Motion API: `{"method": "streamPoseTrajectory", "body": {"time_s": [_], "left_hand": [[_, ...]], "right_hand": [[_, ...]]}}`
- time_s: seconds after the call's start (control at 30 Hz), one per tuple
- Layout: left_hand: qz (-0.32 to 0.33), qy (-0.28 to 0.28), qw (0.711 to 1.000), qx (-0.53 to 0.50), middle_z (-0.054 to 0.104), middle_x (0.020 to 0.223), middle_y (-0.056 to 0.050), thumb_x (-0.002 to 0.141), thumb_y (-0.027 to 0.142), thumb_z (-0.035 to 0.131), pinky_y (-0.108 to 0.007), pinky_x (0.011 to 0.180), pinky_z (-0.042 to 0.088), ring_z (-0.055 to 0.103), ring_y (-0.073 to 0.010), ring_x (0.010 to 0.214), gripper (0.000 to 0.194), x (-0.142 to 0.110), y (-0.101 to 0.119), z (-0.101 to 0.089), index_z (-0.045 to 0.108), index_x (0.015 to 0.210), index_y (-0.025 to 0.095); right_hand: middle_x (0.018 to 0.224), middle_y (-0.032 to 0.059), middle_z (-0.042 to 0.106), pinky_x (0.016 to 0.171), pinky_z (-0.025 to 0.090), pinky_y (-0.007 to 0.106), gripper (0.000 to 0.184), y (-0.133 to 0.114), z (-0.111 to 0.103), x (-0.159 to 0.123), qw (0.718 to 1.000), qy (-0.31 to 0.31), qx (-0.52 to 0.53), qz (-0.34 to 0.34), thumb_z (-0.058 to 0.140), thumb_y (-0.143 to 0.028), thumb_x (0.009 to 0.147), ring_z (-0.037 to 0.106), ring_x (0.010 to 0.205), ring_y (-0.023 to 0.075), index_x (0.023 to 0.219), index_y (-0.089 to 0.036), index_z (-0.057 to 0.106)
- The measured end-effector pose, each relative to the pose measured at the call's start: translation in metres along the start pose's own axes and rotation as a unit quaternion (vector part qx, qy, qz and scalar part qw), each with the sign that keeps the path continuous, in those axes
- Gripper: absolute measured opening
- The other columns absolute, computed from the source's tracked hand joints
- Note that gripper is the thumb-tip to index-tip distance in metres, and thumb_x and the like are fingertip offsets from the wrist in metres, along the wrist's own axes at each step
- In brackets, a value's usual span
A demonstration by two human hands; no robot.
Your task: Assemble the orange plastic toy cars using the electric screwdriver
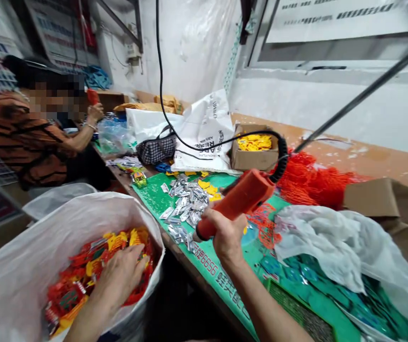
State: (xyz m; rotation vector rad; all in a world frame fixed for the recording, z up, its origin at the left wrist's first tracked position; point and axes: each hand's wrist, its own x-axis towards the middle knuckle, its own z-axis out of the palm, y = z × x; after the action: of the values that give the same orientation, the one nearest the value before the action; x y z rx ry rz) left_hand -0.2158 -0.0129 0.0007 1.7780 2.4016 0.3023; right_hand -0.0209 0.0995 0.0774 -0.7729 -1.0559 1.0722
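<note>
My right hand (225, 232) is wrapped round an orange corded hand tool (241, 199), held tilted over the green mat (225, 275). Its black coiled cable (282, 156) runs up and away to the left. My left hand (120, 278) reaches down into a large white plastic bag (29, 247) and rests, fingers bent, on a heap of red and yellow packaged items (93, 266); whether it grips one is hidden. Several small silver packets (185, 204) lie on the mat just beyond the tool.
A cardboard box of yellow pieces (254, 149) stands behind, beside a pile of orange strings (307, 180). Clear plastic bags (335, 242) and brown cardboard (392, 204) lie at right. A seated person in an orange striped top (29, 142) works at far left.
</note>
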Motion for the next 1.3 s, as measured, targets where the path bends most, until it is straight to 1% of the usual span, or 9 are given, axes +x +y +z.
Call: {"method": "streamPoseTrajectory", "body": {"time_s": [0.13,0.27,0.5,0.7,0.83,0.93,1.0,1.17,1.3], "left_hand": [[0.132,0.110,0.983,-0.065,0.074,0.113,-0.013,0.095,0.027,0.049,-0.043,0.090,0.054,0.068,-0.0308,0.106,0.027,-0.006,0.055,0.013,0.069,0.109,0.017],[0.286,0.049,0.949,-0.122,0.076,0.106,-0.008,0.096,0.024,0.051,-0.035,0.089,0.055,0.070,-0.0235,0.098,0.022,0.018,0.131,0.026,0.070,0.106,0.018],[0.269,0.037,0.959,-0.077,0.062,0.132,-0.018,0.092,0.004,0.050,-0.044,0.092,0.051,0.060,-0.0303,0.115,0.027,0.132,0.221,0.047,0.068,0.108,0.014],[0.258,0.021,0.960,-0.110,0.067,0.115,-0.008,0.093,0.031,0.063,-0.045,0.090,0.054,0.065,-0.0225,0.102,0.024,0.178,0.226,0.064,0.065,0.111,0.016],[0.241,0.086,0.945,-0.203,0.073,0.098,-0.010,0.089,0.018,0.064,-0.046,0.098,0.048,0.063,-0.0257,0.103,0.010,0.171,0.219,0.037,0.073,0.093,0.016],[0.213,0.149,0.917,-0.301,0.072,0.098,-0.010,0.089,0.024,0.060,-0.044,0.096,0.048,0.060,-0.0267,0.105,0.017,0.147,0.213,0.010,0.073,0.098,0.016],[0.201,0.149,0.896,-0.367,0.071,0.090,-0.007,0.091,0.031,0.056,-0.038,0.084,0.053,0.064,-0.0228,0.091,0.022,0.125,0.210,0.001,0.072,0.095,0.016],[-0.104,-0.165,0.586,-0.786,0.067,0.072,0.004,0.074,0.019,0.075,-0.023,0.057,0.055,0.061,-0.0102,0.056,0.014,0.071,0.211,0.022,0.066,0.085,0.018],[-0.181,-0.231,0.553,-0.780,0.069,0.067,0.000,0.080,0.016,0.069,-0.029,0.055,0.058,0.067,-0.0149,0.055,0.006,0.049,0.208,0.046,0.064,0.083,0.016]], "right_hand": [[0.062,-0.0007,0.063,0.056,0.050,0.031,0.020,-0.002,-0.075,0.016,0.994,0.094,-0.050,-0.031,0.077,-0.029,0.058,0.056,0.052,0.0145,0.065,-0.015,0.066],[0.062,-0.0029,0.061,0.058,0.051,0.030,0.023,-0.017,-0.154,0.027,0.971,0.206,-0.108,-0.065,0.081,-0.029,0.058,0.057,0.054,0.0140,0.069,-0.015,0.065],[0.070,-0.0031,0.063,0.062,0.051,0.033,0.031,-0.045,-0.251,0.024,0.921,0.324,-0.207,-0.067,0.085,-0.027,0.051,0.057,0.058,0.0152,0.072,-0.016,0.065],[0.097,0.0082,0.068,0.079,0.052,0.048,0.065,-0.065,-0.274,0.005,0.838,0.378,-0.390,-0.042,0.084,-0.044,0.059,0.064,0.083,0.0285,0.115,-0.017,0.064],[0.145,0.0209,0.042,0.087,0.051,0.056,0.109,-0.063,-0.265,-0.022,0.728,0.325,-0.542,-0.266,0.087,-0.043,0.061,0.047,0.127,0.0431,0.152,-0.023,0.030],[0.136,0.0191,0.050,0.092,0.049,0.057,0.087,-0.050,-0.254,-0.038,0.656,0.247,-0.604,-0.379,0.083,-0.031,0.071,0.047,0.128,0.0411,0.147,-0.023,0.040],[0.120,0.0157,0.060,0.096,0.048,0.054,0.053,-0.038,-0.248,-0.036,0.694,0.144,-0.630,-0.317,0.069,-0.027,0.085,0.056,0.117,0.0339,0.134,-0.021,0.052],[0.102,0.0084,0.070,0.086,0.052,0.032,0.016,-0.003,-0.238,-0.005,0.724,-0.134,-0.677,-0.004,0.057,-0.022,0.091,0.066,0.097,0.0205,0.103,-0.019,0.067],[0.096,0.0068,0.070,0.080,0.054,0.035,0.018,0.018,-0.225,0.013,0.661,-0.208,-0.712,0.118,0.068,-0.032,0.088,0.067,0.088,0.0197,0.094,-0.015,0.068]]}}
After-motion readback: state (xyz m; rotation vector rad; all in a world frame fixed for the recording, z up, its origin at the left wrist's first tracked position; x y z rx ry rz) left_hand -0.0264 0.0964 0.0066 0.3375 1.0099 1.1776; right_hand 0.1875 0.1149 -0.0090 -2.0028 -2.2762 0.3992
